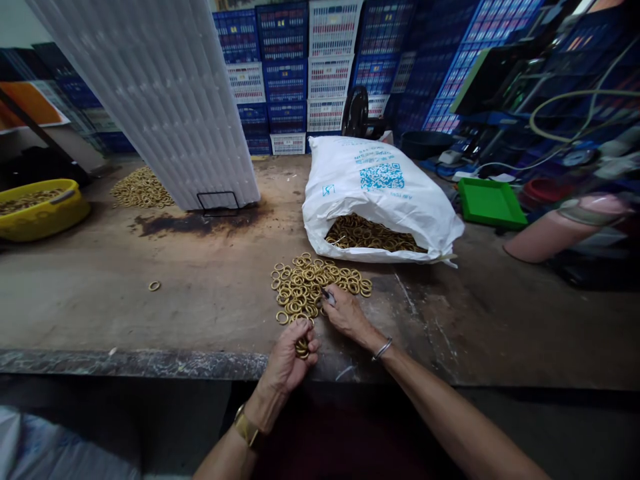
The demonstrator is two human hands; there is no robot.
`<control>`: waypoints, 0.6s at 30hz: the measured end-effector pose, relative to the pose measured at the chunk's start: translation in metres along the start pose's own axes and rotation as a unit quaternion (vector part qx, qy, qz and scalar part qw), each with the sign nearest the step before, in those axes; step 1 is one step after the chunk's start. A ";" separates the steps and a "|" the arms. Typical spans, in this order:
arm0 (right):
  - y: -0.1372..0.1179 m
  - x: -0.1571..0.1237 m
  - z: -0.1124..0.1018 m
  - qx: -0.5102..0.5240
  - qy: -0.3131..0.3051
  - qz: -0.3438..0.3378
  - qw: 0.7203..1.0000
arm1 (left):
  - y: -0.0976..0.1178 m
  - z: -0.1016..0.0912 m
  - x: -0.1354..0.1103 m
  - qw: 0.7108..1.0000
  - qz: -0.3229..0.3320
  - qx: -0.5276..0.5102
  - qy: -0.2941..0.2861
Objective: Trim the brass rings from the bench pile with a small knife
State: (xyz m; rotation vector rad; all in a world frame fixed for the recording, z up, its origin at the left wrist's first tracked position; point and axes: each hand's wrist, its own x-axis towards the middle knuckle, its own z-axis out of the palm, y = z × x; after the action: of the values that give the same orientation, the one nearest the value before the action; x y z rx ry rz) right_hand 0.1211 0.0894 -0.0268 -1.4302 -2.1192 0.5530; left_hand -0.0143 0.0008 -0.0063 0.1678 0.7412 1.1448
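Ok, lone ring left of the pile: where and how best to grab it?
Probably pinch the lone ring by opposite outer edges, coming from above. It lies flat on the table, with bare surface all round it, so both edges look reachable.

Stacked crates (285, 80) and workbench (210, 293) show a workshop.
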 end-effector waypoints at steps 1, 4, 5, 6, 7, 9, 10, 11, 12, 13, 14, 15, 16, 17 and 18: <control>0.000 -0.002 -0.001 -0.015 -0.003 -0.010 1.000 | 0.000 0.000 0.000 1.000 0.000 0.003 0.008; 0.002 -0.011 -0.004 -0.044 -0.011 -0.023 0.999 | -0.001 0.000 0.000 1.000 0.004 0.008 0.027; 0.003 -0.013 -0.006 -0.050 -0.016 -0.022 0.998 | -0.001 0.000 -0.001 0.999 0.005 0.009 0.031; 0.003 -0.016 -0.008 -0.056 -0.025 -0.021 0.998 | -0.001 0.000 -0.001 0.999 0.006 0.011 0.034; 0.003 -0.019 -0.010 -0.065 -0.038 -0.020 0.997 | 0.000 0.000 -0.002 0.999 0.006 0.011 0.036; 0.001 -0.023 -0.014 -0.091 -0.067 -0.018 0.993 | 0.000 0.000 -0.002 0.999 0.004 0.013 0.038; 0.000 -0.024 -0.016 -0.106 -0.078 -0.014 0.991 | 0.000 0.000 -0.003 0.999 0.004 0.014 0.038; -0.001 -0.025 -0.017 -0.119 -0.085 -0.008 0.989 | 0.000 0.000 -0.003 0.999 0.005 0.015 0.037; -0.002 -0.026 -0.018 -0.130 -0.089 -0.002 0.987 | 0.000 0.000 -0.003 0.999 0.006 0.017 0.034; -0.003 -0.026 -0.018 -0.137 -0.089 0.003 0.987 | -0.001 0.000 -0.003 0.999 0.008 0.021 0.032; -0.004 -0.027 -0.018 -0.138 -0.086 0.003 0.987 | -0.001 0.001 -0.003 0.999 0.011 0.028 0.029; -0.003 -0.027 -0.018 -0.132 -0.082 0.001 0.988 | -0.002 0.001 -0.002 0.999 0.016 0.039 0.026; -0.003 -0.027 -0.018 -0.120 -0.076 -0.003 0.990 | -0.003 0.002 -0.002 0.998 0.023 0.057 0.025; -0.002 -0.027 -0.018 -0.103 -0.070 -0.005 0.992 | -0.003 0.002 -0.002 0.996 0.034 0.082 0.027; -0.001 -0.027 -0.018 -0.080 -0.064 -0.004 0.995 | -0.004 0.002 -0.001 0.991 0.049 0.116 0.033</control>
State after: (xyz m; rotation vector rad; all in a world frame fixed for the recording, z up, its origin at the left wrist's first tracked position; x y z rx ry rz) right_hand 0.1399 0.0647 -0.0177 -1.5075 -2.3154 0.4928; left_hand -0.0099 -0.0014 -0.0064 0.3661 0.9334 1.1590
